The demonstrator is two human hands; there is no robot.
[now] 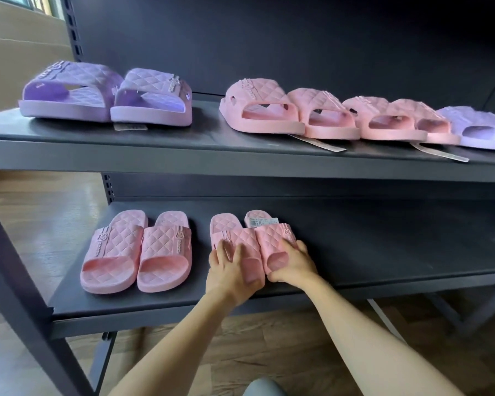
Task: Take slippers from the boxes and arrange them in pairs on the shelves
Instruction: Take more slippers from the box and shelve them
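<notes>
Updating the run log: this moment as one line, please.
left hand: holds left pink slipper | right hand: holds right pink slipper | both slippers: on lower shelf | neighbour: pink pair at left

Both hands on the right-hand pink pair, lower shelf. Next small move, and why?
Probably let go and draw both hands back. The left hand grips the left slipper and the right hand grips the right slipper. The two lie side by side on the lower shelf, toes toward the front, like the pink pair beside them.

Matt, quilted, rubbery pink slippers [269, 234], matt dark probably-metal shelf [383, 247], wood-grain floor [269, 347].
</notes>
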